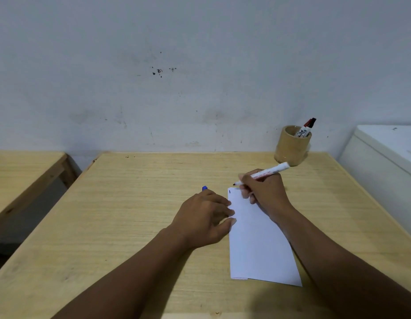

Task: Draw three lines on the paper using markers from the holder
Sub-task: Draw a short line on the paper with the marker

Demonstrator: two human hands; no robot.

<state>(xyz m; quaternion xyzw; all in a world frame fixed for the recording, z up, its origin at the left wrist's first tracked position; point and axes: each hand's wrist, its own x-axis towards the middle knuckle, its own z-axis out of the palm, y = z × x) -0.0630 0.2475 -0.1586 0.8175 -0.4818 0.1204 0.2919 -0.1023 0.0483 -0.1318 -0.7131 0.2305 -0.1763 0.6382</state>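
A pale wooden table stands against a scuffed white wall; the holder sits at its far right corner. The right hand grips a marker over the paper, and the left hand, closed around a blue cap, rests at the paper's left edge.

White paper, blue cap, tan holder, pale wood-grain table.

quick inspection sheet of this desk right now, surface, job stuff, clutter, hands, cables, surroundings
surface: pale wooden table, bare apart from the job's things.
job's things: folded white paper with a short blue mark near its top left corner; round bamboo holder at the back right, with two capped markers in it; blue cap showing beyond the left hand.
clutter: nothing seen.
hands: left hand presses the paper's left edge; right hand has a grip on a white uncapped marker, tip at the paper's top edge.
cables: nothing seen.
surroundings: scuffed white wall; second wooden table left; white cabinet right.
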